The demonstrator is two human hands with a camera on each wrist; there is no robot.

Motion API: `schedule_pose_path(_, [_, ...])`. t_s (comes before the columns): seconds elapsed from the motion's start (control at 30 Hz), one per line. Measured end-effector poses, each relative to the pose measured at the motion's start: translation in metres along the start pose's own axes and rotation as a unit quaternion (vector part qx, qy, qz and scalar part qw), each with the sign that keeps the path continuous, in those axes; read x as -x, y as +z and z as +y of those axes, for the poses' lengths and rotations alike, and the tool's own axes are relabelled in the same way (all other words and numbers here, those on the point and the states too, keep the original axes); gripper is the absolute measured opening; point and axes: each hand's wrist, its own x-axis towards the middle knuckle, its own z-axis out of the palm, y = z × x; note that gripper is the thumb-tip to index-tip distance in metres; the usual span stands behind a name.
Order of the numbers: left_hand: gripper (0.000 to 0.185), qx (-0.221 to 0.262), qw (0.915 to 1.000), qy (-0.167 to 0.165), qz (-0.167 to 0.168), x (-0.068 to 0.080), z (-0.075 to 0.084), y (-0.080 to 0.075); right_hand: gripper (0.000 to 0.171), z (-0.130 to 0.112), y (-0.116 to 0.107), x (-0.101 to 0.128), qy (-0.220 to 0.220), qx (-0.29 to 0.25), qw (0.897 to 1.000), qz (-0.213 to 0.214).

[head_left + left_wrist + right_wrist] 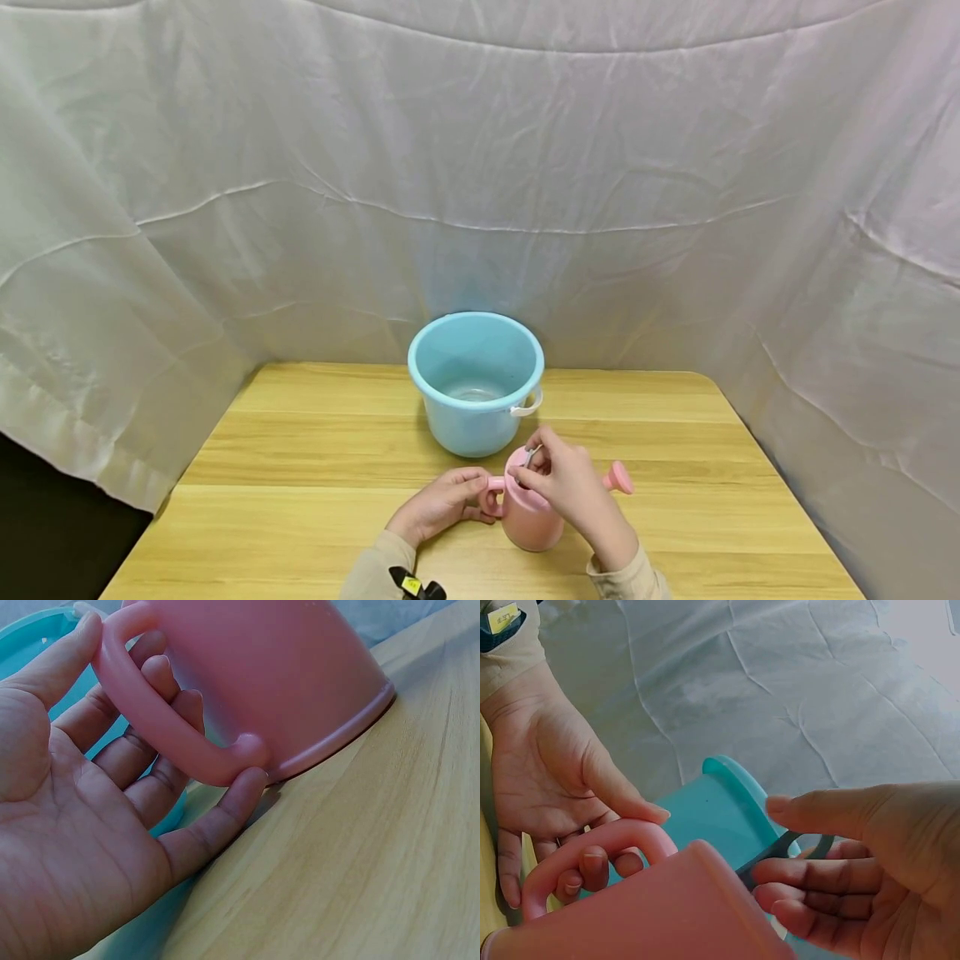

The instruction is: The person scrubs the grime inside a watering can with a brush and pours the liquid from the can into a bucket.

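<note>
A pink watering can [532,521] stands upright on the table, its spout and rose [618,477] pointing right. My left hand [448,502] grips the can's handle [150,697], the thumb on its upper part and several fingers reaching through the loop. Over the can's top, my right hand [566,479] holds a slim dark grey thing with a loop at its end [826,846] between thumb and fingers. Its lower part drops behind the can's rim in the right wrist view; I cannot tell what kind of thing it is.
Just behind the can stands a light blue bucket [474,429] with a white handle [528,406] at its right side. The wooden table [300,467] is bordered by grey-white cloth [480,167] at the back and sides.
</note>
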Motion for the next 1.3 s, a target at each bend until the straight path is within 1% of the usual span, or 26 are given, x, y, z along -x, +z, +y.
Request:
schedule_pose_path(0.13, [0.022, -0.002, 1.0, 0.0, 0.002, 0.0, 0.0, 0.0, 0.03, 0.0, 0.001, -0.001, 0.017, 0.014, 1.0, -0.017])
schedule_pose_path(0.3, [0.023, -0.002, 1.0, 0.0, 0.001, 0.0, 0.0, 0.0, 0.033, -0.001, 0.0, -0.001, 0.032, 0.034, 0.999, -0.009])
schedule_pose_path(0.57, [0.023, -0.001, 1.0, 0.004, -0.001, 0.001, -0.001, -0.001, 0.035, 0.004, 0.003, -0.001, -0.023, 0.042, 0.999, 0.022])
schedule_pose_path(0.67, [0.023, -0.001, 1.0, 0.003, 0.0, 0.0, 0.0, 0.0, 0.034, 0.006, 0.005, -0.002, -0.034, 0.041, 0.998, 0.041])
schedule_pose_path(0.8, [0.022, -0.001, 1.0, 0.003, 0.001, 0.0, 0.0, 0.0, 0.033, 0.009, 0.008, -0.003, -0.054, 0.049, 0.994, 0.082])
schedule_pose_path(0.93, [0.022, 0.0, 1.0, 0.006, -0.001, 0.0, 0.0, 0.0, 0.035, 0.009, 0.009, -0.003, -0.09, 0.056, 0.985, 0.135])
schedule_pose_path(1.03, [0.022, 0.0, 1.0, 0.009, -0.004, -0.001, 0.0, 0.0, 0.037, 0.007, 0.006, -0.002, -0.105, 0.051, 0.978, 0.171])
schedule_pose_path(1.13, [0.022, -0.001, 0.9999, 0.012, -0.006, -0.001, -0.001, 0.0, 0.038, 0.003, 0.003, 0.0, -0.109, 0.038, 0.974, 0.193])
schedule_pose_path(1.2, [0.022, -0.001, 0.9999, 0.014, -0.006, -0.001, 0.0, 0.0, 0.039, 0.001, 0.001, 0.001, -0.115, 0.042, 0.971, 0.205])
schedule_pose_path(1.3, [0.022, 0.0, 0.9999, 0.013, -0.006, -0.001, 0.0, 0.0, 0.039, -0.001, -0.001, 0.001, -0.121, 0.05, 0.969, 0.211])
